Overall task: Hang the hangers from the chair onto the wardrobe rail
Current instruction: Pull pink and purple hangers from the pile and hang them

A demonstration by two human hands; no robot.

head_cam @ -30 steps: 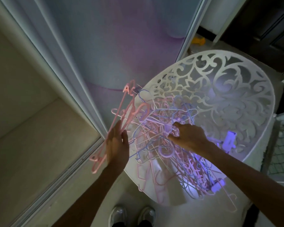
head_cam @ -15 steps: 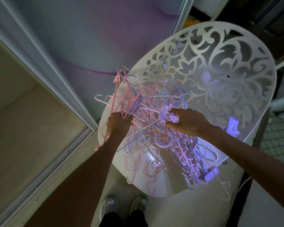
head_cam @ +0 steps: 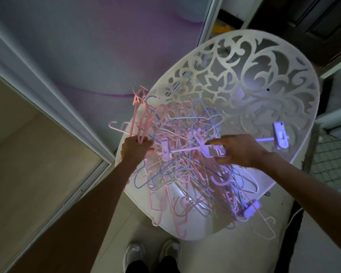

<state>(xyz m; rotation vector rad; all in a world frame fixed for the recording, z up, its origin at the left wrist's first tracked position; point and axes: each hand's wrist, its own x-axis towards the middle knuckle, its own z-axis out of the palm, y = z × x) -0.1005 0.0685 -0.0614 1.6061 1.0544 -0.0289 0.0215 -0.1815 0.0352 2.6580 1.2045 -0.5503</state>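
Left hand (head_cam: 135, 147) gripping a few pink hangers (head_cam: 140, 119), right hand (head_cam: 237, 150) pinching a clip hanger (head_cam: 187, 149), but basically the whole pile's still on the chair (head_cam: 283, 62), rail nowhere in sight.

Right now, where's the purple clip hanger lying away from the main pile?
In the head view it lies on the right side of the white chair, its purple clip hanger resting against the carved backrest, just beyond the right hand.
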